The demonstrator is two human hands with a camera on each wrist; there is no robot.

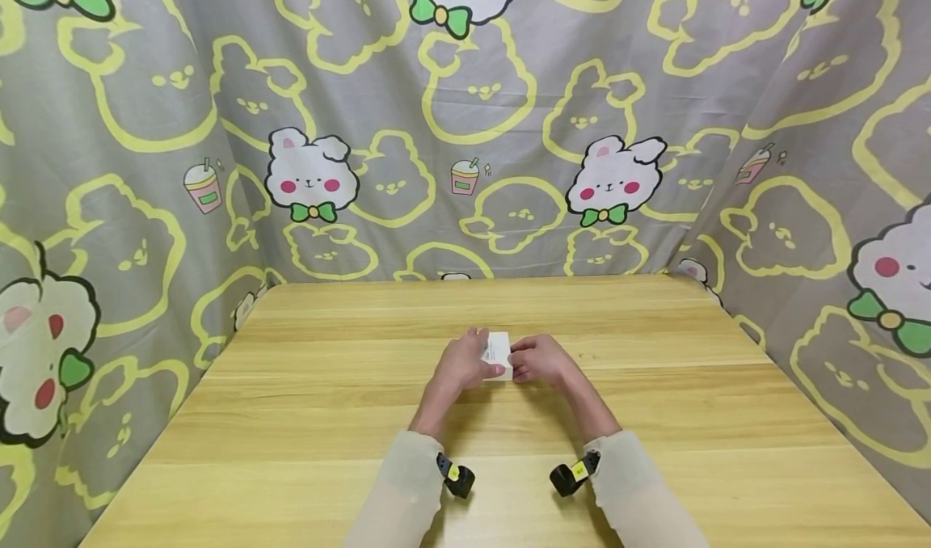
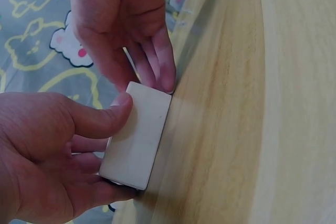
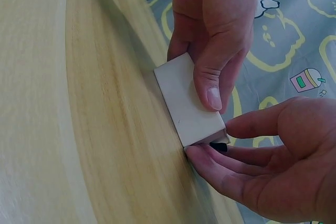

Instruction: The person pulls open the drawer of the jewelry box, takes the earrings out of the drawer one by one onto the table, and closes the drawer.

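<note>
A small white box [image 1: 498, 344] stands on the wooden table in front of me, a little print visible on its upper face. My left hand [image 1: 461, 360] grips its left part, the thumb [image 2: 107, 121] lying along the near side and the fingers around the far side and the end. At the right end, my right hand [image 1: 541, 360] pinches the box's edges between thumb and fingers. In the right wrist view that end [image 3: 210, 139] shows a gap, where a small black piece [image 3: 219, 146] peeks out beside the fingers. The contents are otherwise hidden.
The light wooden table [image 1: 327, 419] spreads around both hands. A grey curtain [image 1: 524, 160] with yellow outlines and white bunny faces encloses its back and sides. Black wrist cameras [image 1: 460, 480] sit at the beige cuffs.
</note>
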